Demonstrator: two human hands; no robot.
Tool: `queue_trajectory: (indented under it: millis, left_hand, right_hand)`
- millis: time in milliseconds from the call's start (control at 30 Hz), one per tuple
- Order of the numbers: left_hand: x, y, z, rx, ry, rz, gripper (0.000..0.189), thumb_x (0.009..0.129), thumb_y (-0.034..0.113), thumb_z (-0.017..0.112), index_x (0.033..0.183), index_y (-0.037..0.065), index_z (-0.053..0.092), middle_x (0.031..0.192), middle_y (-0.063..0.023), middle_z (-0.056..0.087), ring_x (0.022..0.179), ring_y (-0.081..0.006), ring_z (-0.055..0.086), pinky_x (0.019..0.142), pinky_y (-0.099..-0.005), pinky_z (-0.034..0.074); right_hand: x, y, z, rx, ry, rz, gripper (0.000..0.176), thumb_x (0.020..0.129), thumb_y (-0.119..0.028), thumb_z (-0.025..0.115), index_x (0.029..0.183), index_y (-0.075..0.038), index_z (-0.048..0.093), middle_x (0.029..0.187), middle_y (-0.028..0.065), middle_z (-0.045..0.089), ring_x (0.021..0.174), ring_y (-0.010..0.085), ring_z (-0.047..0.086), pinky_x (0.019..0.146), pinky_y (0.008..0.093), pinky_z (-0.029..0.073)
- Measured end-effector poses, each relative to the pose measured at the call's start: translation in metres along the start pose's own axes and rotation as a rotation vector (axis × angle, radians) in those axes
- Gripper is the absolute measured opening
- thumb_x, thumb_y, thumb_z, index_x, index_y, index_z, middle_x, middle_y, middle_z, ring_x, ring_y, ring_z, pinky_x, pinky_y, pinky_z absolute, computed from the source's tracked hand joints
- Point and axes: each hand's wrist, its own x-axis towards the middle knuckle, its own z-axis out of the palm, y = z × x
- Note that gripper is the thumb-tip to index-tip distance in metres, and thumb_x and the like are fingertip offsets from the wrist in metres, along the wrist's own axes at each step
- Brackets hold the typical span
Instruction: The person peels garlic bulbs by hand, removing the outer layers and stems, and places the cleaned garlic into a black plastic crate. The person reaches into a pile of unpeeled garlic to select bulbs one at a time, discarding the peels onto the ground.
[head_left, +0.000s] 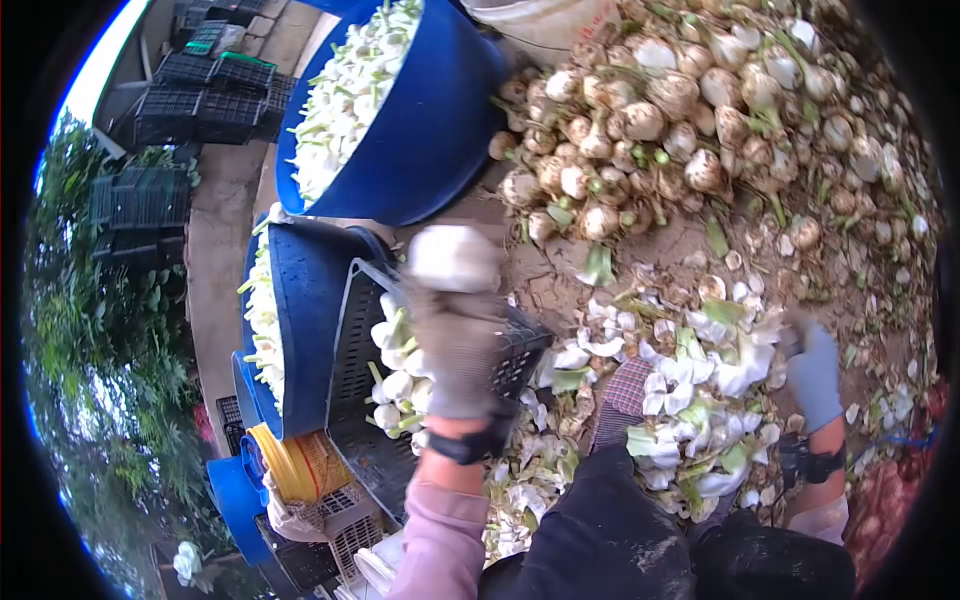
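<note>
Gloved and smeared by motion, my left hand (455, 345) is closed on a white garlic bulb (455, 258) beside a black crate (365, 470). Inside that crate lie several trimmed garlic bulbs (400, 380) with short green stems. On the right, my right hand (812, 375), in a light glove with a dark front, is curled near the heap of peeled garlic skins (690, 390). What its fingers hold, if anything, I cannot make out. Both wrists carry dark bands.
A large blue tub (450, 110) full of cleaned garlic stands at the back, with another blue tub (310, 300) nearer. Unpeeled garlic (670, 120) is piled on the ground at back right. Black crates (200, 110) are stacked far left, and a yellow bundle (300, 470) lies lower left.
</note>
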Motion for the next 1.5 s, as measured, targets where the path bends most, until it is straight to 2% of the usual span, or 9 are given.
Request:
queue_trajectory:
  millis: [100, 367, 533, 700, 833, 967, 1100, 1167, 1500]
  left_hand:
    - [0.011, 0.097, -0.021, -0.750, -0.021, 0.237, 0.059, 0.099, 0.032, 0.049, 0.142, -0.007, 0.036, 0.146, -0.0212, 0.042, 0.136, -0.0325, 0.040, 0.111, -0.0403, 0.041]
    - [-0.004, -0.079, 0.080, 0.232, -0.192, -0.446, 0.046, 0.099, 0.033, 0.054, 0.134, 0.004, 0.049, 0.126, -0.0111, 0.058, 0.111, -0.0243, 0.060, 0.095, -0.0351, 0.049]
    - [-0.030, -0.199, 0.106, 0.844, -0.730, 0.209, 0.060, 0.088, 0.022, 0.068, 0.141, 0.005, 0.046, 0.130, -0.0170, 0.057, 0.125, -0.0312, 0.051, 0.108, -0.0402, 0.038]
    - [-0.075, -0.218, 0.092, 1.160, -1.013, -0.112, 0.028, 0.079, 0.013, 0.065, 0.106, 0.005, 0.065, 0.089, -0.0184, 0.062, 0.086, -0.0365, 0.060, 0.083, -0.0428, 0.049]
    - [-0.128, -0.215, 0.062, 0.885, -1.480, -0.913, 0.036, 0.091, 0.027, 0.063, 0.122, 0.008, 0.064, 0.104, -0.0167, 0.067, 0.095, -0.0295, 0.065, 0.088, -0.0376, 0.050]
    - [-0.101, -0.195, 0.097, 0.843, -1.383, -1.026, 0.035, 0.091, 0.027, 0.063, 0.120, 0.008, 0.066, 0.106, -0.0160, 0.069, 0.101, -0.0285, 0.065, 0.090, -0.0358, 0.050]
    - [-0.058, -0.200, 0.111, 1.098, -0.867, -0.056, 0.040, 0.084, 0.015, 0.068, 0.122, 0.006, 0.061, 0.113, -0.0159, 0.065, 0.108, -0.0333, 0.061, 0.095, -0.0387, 0.048]
    - [-0.039, -0.201, 0.122, 1.074, -0.710, 0.067, 0.057, 0.081, 0.006, 0.072, 0.135, 0.008, 0.053, 0.127, -0.0142, 0.058, 0.117, -0.0250, 0.057, 0.104, -0.0346, 0.044]
    - [-0.061, -0.189, 0.132, 0.733, -0.781, -0.273, 0.074, 0.068, 0.004, 0.081, 0.135, 0.004, 0.050, 0.133, -0.0130, 0.056, 0.122, -0.0245, 0.055, 0.104, -0.0340, 0.042]
  right_hand:
    - [0.033, 0.110, -0.001, -0.371, 0.236, 0.110, 0.045, 0.081, -0.004, 0.061, 0.126, 0.001, 0.054, 0.117, 0.0224, 0.059, 0.107, 0.0317, 0.059, 0.091, 0.0404, 0.048]
    - [0.070, 0.144, 0.010, -0.579, 0.095, 0.073, 0.042, 0.074, 0.001, 0.059, 0.116, 0.002, 0.059, 0.109, 0.0233, 0.061, 0.101, 0.0367, 0.061, 0.087, 0.0437, 0.050]
    - [0.034, 0.001, -0.006, -0.068, 0.075, -0.145, 0.024, 0.082, -0.005, 0.062, 0.106, -0.003, 0.065, 0.093, 0.0166, 0.067, 0.087, 0.0345, 0.064, 0.076, 0.0409, 0.051]
    - [0.013, -0.004, -0.029, -0.445, -0.400, -0.130, 0.034, 0.077, -0.012, 0.060, 0.110, -0.013, 0.067, 0.091, 0.0171, 0.066, 0.088, 0.0344, 0.066, 0.074, 0.0453, 0.053]
    - [0.027, 0.006, -0.051, -0.101, -0.322, 0.136, 0.029, 0.079, -0.015, 0.062, 0.108, -0.016, 0.068, 0.096, 0.0138, 0.066, 0.084, 0.0326, 0.065, 0.075, 0.0434, 0.053]
    - [0.057, 0.015, -0.021, -0.631, 0.065, -0.402, 0.026, 0.085, -0.005, 0.058, 0.105, -0.018, 0.071, 0.102, 0.0124, 0.067, 0.086, 0.0304, 0.066, 0.079, 0.0418, 0.053]
    - [0.078, 0.030, -0.004, -0.603, -0.013, -0.369, 0.033, 0.085, 0.000, 0.058, 0.109, -0.019, 0.069, 0.107, 0.0124, 0.068, 0.088, 0.0259, 0.068, 0.073, 0.0366, 0.054]
    - [0.074, 0.011, -0.011, 0.391, -0.020, 0.195, 0.029, 0.088, -0.004, 0.061, 0.110, -0.021, 0.068, 0.110, 0.0102, 0.068, 0.084, 0.0211, 0.067, 0.063, 0.0304, 0.052]
    - [0.021, -0.042, -0.013, 0.668, -0.438, 0.444, 0.034, 0.096, -0.034, 0.062, 0.091, -0.001, 0.064, 0.065, 0.0025, 0.060, 0.051, 0.0088, 0.053, 0.045, 0.0247, 0.040]
